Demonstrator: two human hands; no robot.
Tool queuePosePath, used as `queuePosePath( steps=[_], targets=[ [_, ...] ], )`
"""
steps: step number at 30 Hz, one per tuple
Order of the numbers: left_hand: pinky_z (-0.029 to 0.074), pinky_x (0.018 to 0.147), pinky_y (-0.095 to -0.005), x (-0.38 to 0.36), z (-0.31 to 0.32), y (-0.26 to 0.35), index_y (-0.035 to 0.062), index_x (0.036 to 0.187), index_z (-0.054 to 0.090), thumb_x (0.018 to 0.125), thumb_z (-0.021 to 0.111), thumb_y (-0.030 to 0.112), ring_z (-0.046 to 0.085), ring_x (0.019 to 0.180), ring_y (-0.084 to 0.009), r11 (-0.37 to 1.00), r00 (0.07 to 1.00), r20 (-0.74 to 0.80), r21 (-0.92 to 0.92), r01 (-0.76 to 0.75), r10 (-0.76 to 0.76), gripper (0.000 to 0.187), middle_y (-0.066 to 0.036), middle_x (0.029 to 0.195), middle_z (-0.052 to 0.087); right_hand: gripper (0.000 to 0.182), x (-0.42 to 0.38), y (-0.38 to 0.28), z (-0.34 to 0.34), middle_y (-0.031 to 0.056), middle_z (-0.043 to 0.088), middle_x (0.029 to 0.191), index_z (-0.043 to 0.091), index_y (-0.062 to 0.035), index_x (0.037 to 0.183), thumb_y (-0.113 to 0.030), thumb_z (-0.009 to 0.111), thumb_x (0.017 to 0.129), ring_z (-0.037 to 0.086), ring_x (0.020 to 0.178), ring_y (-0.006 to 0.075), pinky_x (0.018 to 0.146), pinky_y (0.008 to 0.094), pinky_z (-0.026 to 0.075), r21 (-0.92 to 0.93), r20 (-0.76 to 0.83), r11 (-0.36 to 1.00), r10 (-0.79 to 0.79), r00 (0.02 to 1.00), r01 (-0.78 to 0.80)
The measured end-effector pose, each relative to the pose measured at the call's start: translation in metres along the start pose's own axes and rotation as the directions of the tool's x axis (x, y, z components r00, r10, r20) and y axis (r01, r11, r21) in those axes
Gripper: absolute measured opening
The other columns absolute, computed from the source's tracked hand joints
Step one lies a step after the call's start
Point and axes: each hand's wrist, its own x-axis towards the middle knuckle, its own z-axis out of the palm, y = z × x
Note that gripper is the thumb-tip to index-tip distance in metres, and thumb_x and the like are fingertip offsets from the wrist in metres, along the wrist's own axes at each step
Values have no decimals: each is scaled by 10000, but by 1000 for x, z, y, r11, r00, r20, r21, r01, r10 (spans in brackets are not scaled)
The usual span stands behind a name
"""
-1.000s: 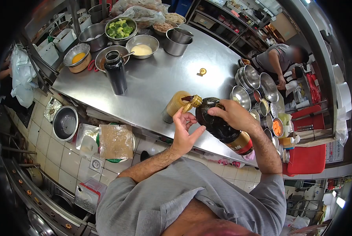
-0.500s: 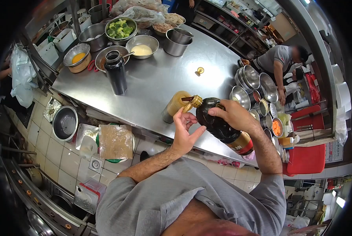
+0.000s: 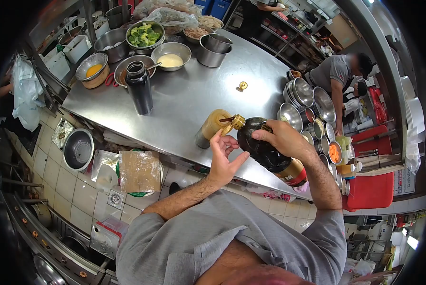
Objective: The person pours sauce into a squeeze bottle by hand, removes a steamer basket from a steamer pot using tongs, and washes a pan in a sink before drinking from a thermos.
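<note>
My right hand [image 3: 284, 140] is closed around a large dark bottle [image 3: 270, 156] with a red and gold label, tilted so its gold neck points left. Brown liquid [image 3: 226, 119] runs from the spout into the mouth of a yellowish see-through plastic bottle [image 3: 212, 130], which stands on the steel table with dark contents low inside. My left hand [image 3: 225, 156] is beside it, thumb stretched away and index fingertip against the flipped-back gold lid [image 3: 227, 128]. A small gold cap [image 3: 242, 86] lies farther back on the table.
A black open-topped bottle [image 3: 140, 90] stands left on the steel table [image 3: 184, 95]. Bowls of broccoli [image 3: 145, 35], cream-coloured liquid [image 3: 170, 60] and egg-yellow liquid [image 3: 93, 70] line the back. Steel bowls [image 3: 303, 92] stack at right, where a co-worker [image 3: 334, 76] leans in.
My hands and the tilted bottle stay nearly still while the liquid keeps running. At right the co-worker's arm has shifted slightly, and another person shows at the top.
</note>
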Motion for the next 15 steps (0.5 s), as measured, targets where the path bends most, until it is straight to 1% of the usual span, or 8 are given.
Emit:
queuePosePath(
  steps=[4, 6, 15],
  targets=[
    [393, 887, -310, 0, 0, -1, 29, 1289, 116, 728, 673, 6, 444, 930, -161, 1000, 1000, 0, -9, -2, 2, 791, -99, 1009, 402, 525, 0, 1, 0, 206, 613, 690, 588, 79, 847, -445, 560, 836, 639, 663, 265, 602, 370, 487, 8, -14, 1000, -28, 1000, 29],
    [393, 888, -310, 0, 1, -1, 28, 1289, 116, 729, 674, 7, 445, 930, -161, 1000, 1000, 0, -7, 3, -3, 790, -100, 1009, 402, 417, 1, 1, -1, 168, 628, 740, 589, 45, 976, -353, 573, 852, 623, 676, 190, 613, 319, 480, -33, 23, 999, 32, 999, -31],
    [396, 889, -311, 0, 0, 0, 28, 1288, 119, 729, 672, 1, 452, 932, -164, 1000, 1000, 4, -12, 4, -4, 786, -103, 1014, 405, 420, -1, -2, -1, 167, 631, 743, 592, 47, 972, -356, 571, 853, 625, 679, 193, 618, 324, 481, -43, 26, 996, 73, 997, -72]
  ],
)
